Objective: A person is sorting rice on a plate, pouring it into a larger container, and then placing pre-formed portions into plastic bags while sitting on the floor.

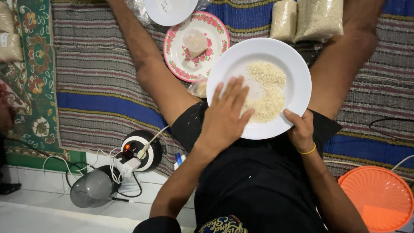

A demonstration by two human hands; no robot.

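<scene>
Head view: a seated person's lap, legs stretched over a striped mat [99, 82].
Left hand [226, 114]: flat on the white plate [297, 64], fingers spread wide and straight, fingertips in the rice grains [267, 90]; it grips nothing.
Right hand [300, 129]: pinches the plate's near rim, thumb on top, fingers hidden beneath.
Plate: held over the lap, roughly level.
Progress: the grains lie in two loose patches with bare plate between, so part looks spread and parted; the rest looks unsorted.
Nearby: floral plate [215, 32] with a small filled bag, rice bags [308, 17] beyond, orange lid [377, 196] at right.
</scene>
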